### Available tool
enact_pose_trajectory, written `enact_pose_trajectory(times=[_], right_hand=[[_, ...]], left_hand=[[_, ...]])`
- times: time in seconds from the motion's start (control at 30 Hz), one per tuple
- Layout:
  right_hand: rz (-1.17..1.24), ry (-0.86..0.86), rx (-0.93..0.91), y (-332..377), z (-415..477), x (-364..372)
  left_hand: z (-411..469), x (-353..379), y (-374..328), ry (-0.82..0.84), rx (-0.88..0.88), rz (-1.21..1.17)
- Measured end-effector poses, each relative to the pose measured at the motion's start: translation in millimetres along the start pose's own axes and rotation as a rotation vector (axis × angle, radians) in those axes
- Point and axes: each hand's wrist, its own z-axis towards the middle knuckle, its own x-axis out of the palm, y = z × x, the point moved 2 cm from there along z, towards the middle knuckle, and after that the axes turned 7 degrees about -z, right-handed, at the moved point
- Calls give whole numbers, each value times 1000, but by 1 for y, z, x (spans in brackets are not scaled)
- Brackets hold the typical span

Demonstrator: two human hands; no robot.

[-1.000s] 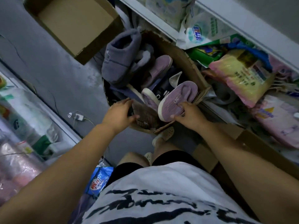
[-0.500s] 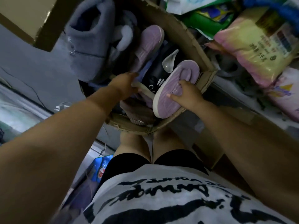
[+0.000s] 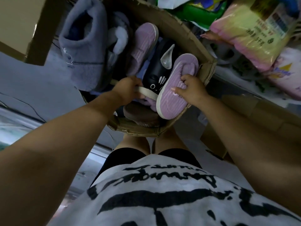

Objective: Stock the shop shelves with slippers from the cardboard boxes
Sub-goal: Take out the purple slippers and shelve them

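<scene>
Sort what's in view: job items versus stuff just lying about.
Job: cardboard box; purple slipper held in the right hand; cream-soled slipper gripped by the left hand; black cat slipper; grey plush boot.
Lying about: yellow packet; green packet; pink packet.

Slipper box and its surroundings, viewed from above

The cardboard box (image 3: 184, 28) lies just ahead of the knees (image 3: 135, 141), with an open carton (image 3: 19, 22) behind it to the left and packaged bags (image 3: 254, 33) to its right. Inside, a boot slipper (image 3: 83, 51) stands at the left wall and a cat-face slipper (image 3: 156, 79) lies in the middle. A ribbed slipper (image 3: 172, 98) leans on the right wall, gripped by the right hand (image 3: 190, 90). Beside it, the left hand (image 3: 128, 88) grips a slipper sole (image 3: 148, 93)
</scene>
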Motion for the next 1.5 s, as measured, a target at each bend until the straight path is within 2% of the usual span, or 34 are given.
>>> enact_pose_trajectory(times=[0.17, 0.27, 0.47, 0.63, 0.77, 0.87, 1.13, 1.5], right_hand=[[190, -141, 0, 14, -33, -10], [272, -227, -15, 19, -56, -17], [385, -378, 40, 31, -99, -28], [428, -457, -7, 48, -133, -33], [432, -470, -21, 61, -150, -30], [465, -444, -5, 74, -157, -25], [597, -402, -117, 100, -172, -23], [695, -485, -172, 111, -183, -39]], left_hand=[[-35, -11, -20, -31, 167, -18], [-59, -26, -22, -97, 195, -88], [-102, -78, -19, -422, 30, -345], [-128, -107, -8, -547, -73, -805], [-141, -103, -16, -462, -127, -1222], [-144, -92, -19, -373, -150, -1389], [-146, -74, -36, -205, -97, -1378], [-160, -82, -55, -164, 18, -1440]])
